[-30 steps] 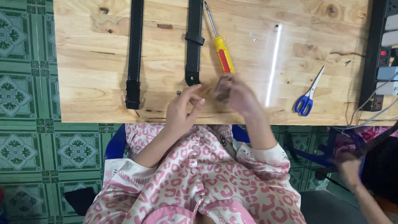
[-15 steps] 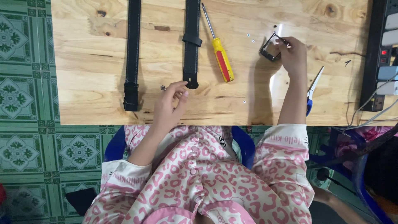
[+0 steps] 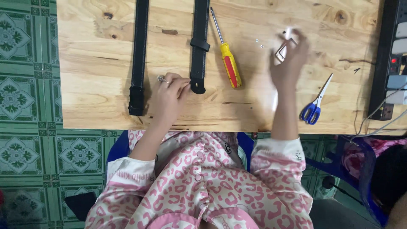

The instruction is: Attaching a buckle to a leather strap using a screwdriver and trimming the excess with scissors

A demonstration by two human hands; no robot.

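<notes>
Two black belts lie lengthwise on the wooden table point(image 3: 97, 106). My left hand point(image 3: 167, 95), with a ring on one finger, rests on the table between them. Its curled fingertips pinch the rounded end of the right belt point(image 3: 198, 63). The left belt point(image 3: 138, 55) lies just beside that hand, untouched. My right hand point(image 3: 288, 63) is blurred, its fingers spread over a small metal buckle point(image 3: 280, 53) that lies on the table. A screwdriver point(image 3: 229, 63) with a yellow and red handle lies between the right belt and my right hand.
Two tiny screws point(image 3: 259, 43) lie left of the buckle. Blue-handled scissors point(image 3: 316, 106) sit near the table's front right edge. A black power strip point(image 3: 388, 63) with plugs and cables runs along the right edge. Below the table are a blue chair point(image 3: 118, 148) and green tiled floor.
My right hand carried the buckle from in front of me to the far right of the table and set it down. My left hand moved to the right belt's end.
</notes>
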